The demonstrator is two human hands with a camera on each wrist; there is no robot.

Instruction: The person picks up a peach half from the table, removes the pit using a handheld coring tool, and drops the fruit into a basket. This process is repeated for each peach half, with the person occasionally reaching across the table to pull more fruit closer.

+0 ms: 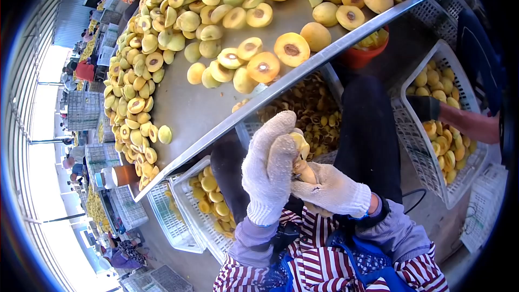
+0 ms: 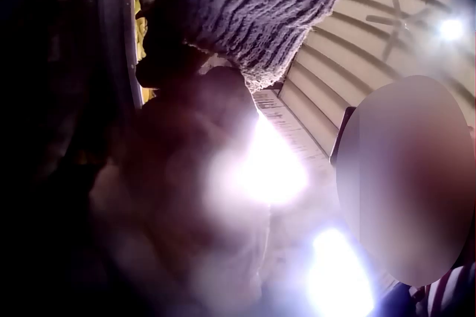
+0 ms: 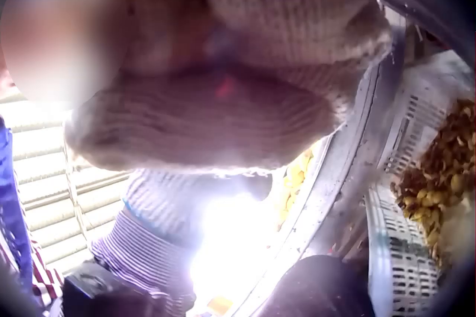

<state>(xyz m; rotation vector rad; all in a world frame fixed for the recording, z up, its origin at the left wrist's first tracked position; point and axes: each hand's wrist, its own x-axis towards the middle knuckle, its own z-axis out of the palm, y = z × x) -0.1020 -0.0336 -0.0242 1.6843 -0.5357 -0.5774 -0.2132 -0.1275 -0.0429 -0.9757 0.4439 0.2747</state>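
In the head view my gloved left hand (image 1: 268, 170) is held upright over my lap, its fingers bent round a yellow peach half (image 1: 300, 145). My gloved right hand (image 1: 336, 188) comes in from the right and grips at the lower side of the same fruit. A brown spot and a tan, finger-like shape show between the hands; I cannot tell whether that shape is a bare thumb or a tool handle. The right wrist view shows the ribbed right glove (image 3: 201, 120) up close, fingers curled. Dark blur and glare fill most of the left wrist view.
A metal-edged table (image 1: 186, 94) carries heaped peach halves (image 1: 259, 15), some with pits. Beneath its edge stands a crate of dark scraps (image 1: 319, 130). Crates of peaches flank my legs, one left (image 1: 181, 197), one right (image 1: 403, 113), near an orange bucket (image 1: 359, 57). Another person's arm (image 1: 467, 123) reaches into the right crate.
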